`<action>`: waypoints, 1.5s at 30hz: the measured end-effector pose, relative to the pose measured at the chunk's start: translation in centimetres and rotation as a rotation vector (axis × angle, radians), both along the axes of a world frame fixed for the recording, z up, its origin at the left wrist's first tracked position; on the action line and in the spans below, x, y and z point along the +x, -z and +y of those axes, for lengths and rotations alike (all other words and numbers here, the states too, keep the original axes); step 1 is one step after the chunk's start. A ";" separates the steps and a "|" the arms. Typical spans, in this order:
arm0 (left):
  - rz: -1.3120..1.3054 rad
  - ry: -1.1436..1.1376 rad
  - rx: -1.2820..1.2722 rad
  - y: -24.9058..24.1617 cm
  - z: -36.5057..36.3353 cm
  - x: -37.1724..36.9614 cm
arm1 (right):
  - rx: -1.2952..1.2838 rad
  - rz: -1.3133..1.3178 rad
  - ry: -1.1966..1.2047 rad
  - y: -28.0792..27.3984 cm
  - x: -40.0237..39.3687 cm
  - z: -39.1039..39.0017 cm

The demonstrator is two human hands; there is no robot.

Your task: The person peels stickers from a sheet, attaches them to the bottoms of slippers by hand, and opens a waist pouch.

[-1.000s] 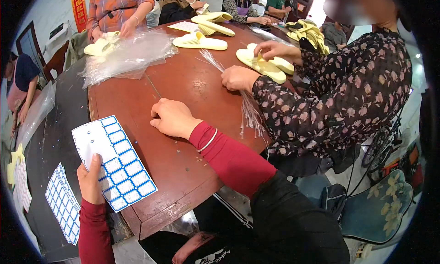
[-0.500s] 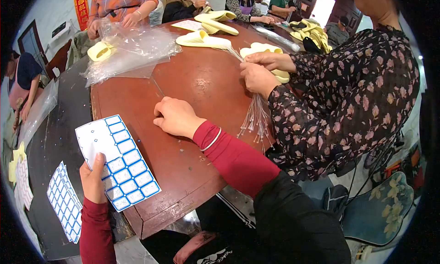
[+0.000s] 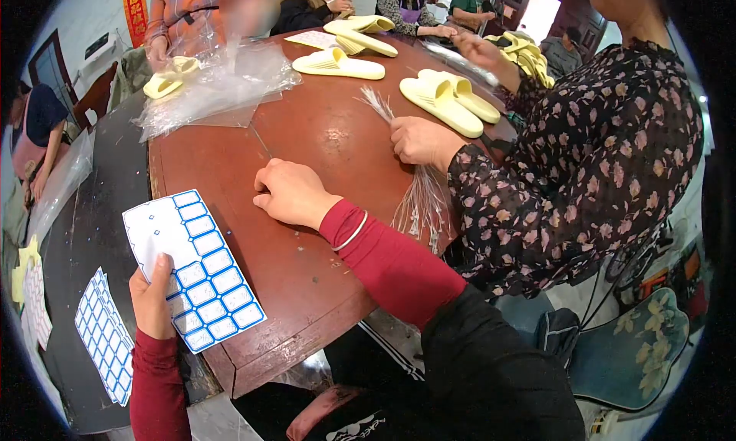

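My left hand grips a sheet of blue-bordered sticker labels by its left edge, thumb on top; several labels carry faint handwriting, and the upper left part is bare backing. My right hand rests on the brown tabletop with its fingers curled under, so whatever they may hold is hidden. To the left on the black table section lies a stack of similar label sheets. Right of my right hand, a co-worker's hand holds a bundle of thin clear strings.
A pair of pale yellow slippers lies beyond the co-worker's hand, with more slippers farther back. Clear plastic bags cover the far left of the table, near a person in an orange plaid shirt. A chair stands at right.
The co-worker's far hand has left the strings and moved up and away, uncovering the slipper pair. A second slipper now shows by the plastic bags. My hands have hardly moved.
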State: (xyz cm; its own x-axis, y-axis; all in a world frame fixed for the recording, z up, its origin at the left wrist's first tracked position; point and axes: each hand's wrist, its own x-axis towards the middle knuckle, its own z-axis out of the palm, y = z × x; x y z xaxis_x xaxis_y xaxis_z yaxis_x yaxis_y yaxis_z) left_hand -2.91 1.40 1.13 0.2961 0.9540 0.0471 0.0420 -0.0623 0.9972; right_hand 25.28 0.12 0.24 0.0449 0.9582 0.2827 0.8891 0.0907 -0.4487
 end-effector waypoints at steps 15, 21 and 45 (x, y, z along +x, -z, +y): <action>0.010 -0.027 0.001 0.3 0.3 0.0 | 0.024 -0.010 -0.007 0.7 -0.1 0.6; -0.038 0.002 0.018 0.6 0.4 0.1 | 0.052 -0.005 -0.005 0.7 -0.2 0.5; 0.017 0.011 0.046 0.4 0.2 0.0 | 0.051 0.005 -0.018 0.4 -0.2 0.5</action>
State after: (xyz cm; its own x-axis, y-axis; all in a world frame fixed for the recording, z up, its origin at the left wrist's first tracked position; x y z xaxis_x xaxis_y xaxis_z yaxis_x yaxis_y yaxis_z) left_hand -2.94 1.64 0.71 0.3076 0.9477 0.0853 0.0585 -0.1083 0.9924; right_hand 25.06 0.64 -0.17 0.0292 0.9431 0.3311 0.8846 0.1298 -0.4479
